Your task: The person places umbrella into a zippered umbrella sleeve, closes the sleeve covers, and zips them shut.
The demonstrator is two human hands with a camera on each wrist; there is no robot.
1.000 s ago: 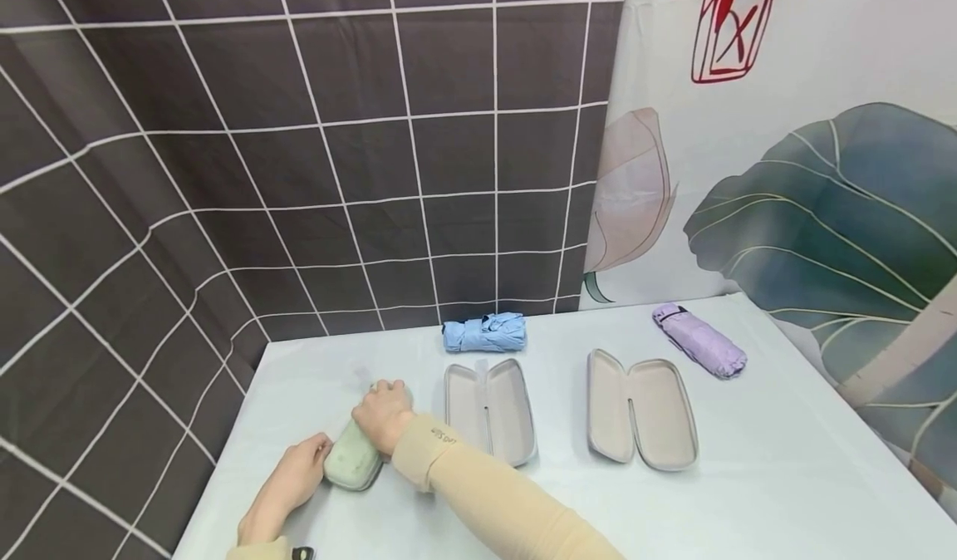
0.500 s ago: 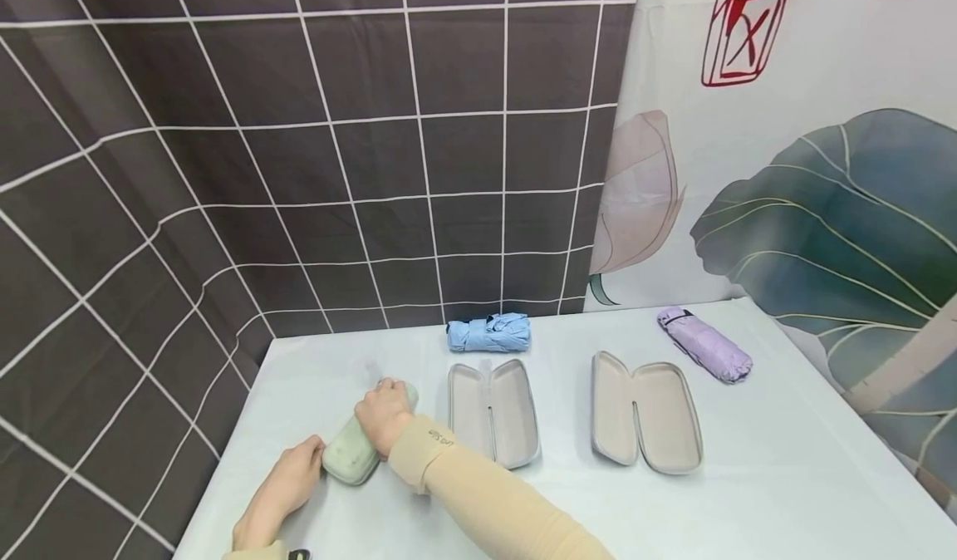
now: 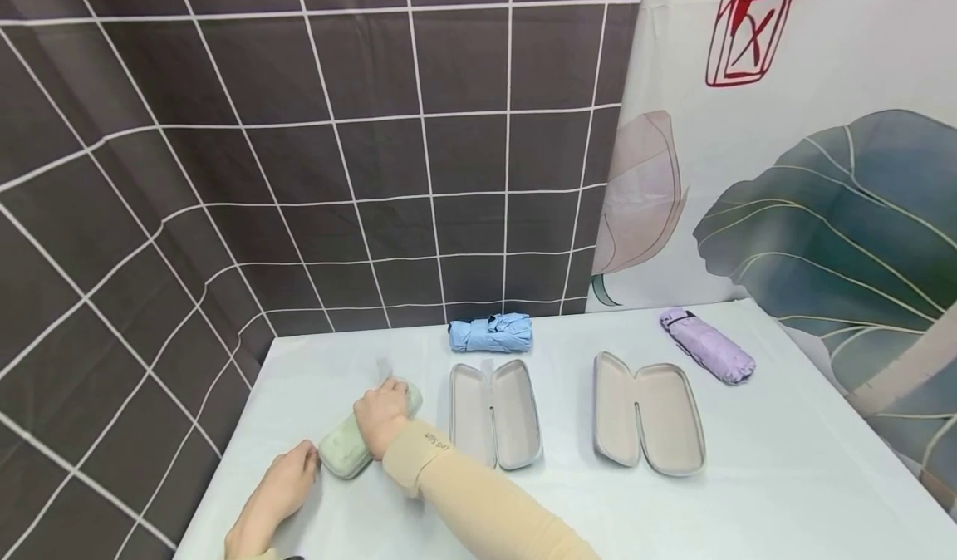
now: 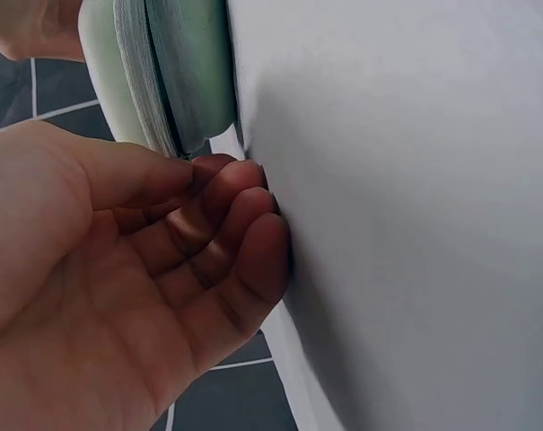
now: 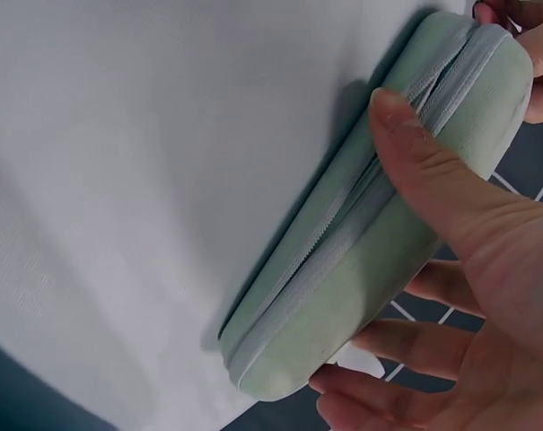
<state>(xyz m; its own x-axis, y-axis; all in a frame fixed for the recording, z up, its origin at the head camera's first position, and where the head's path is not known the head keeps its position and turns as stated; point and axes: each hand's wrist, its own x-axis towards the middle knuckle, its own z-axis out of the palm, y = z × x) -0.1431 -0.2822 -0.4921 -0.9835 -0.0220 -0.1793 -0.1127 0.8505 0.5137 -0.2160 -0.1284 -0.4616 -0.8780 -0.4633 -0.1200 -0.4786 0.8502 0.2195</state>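
Green case [image 3: 346,452]: one, on the near left part of the table [image 3: 374,527], set slantwise, one end toward each hand. Zip tapes run along its side; I make out a dark slit between them in the right wrist view.

Left hand [image 3: 287,481]: at the near end of the green case. Thumb and forefinger pinch at the end of the zip; I cannot tell what exactly lies between the tips. Other fingers curled, side by side.

Right hand [image 3: 379,415]: across the far half of the green case, gripping it. Thumb on the zip side, fingers spread along the opposite side. Beige sleeve [image 3: 478,485] behind.

Unfolded cases: two, pale inside, standing to the right of the right hand. The nearer one [image 3: 516,415] is just beside the sleeve; the farther one [image 3: 670,423] I log well apart from both hands.

Umbrellas, furled: two. Blue umbrella [image 3: 490,333] behind the nearer one; purple umbrella [image 3: 707,346] behind and right of the farther one.

Backdrop: dark grid cloth [image 3: 366,161]; leaf-printed cloth [image 3: 822,219] at right.
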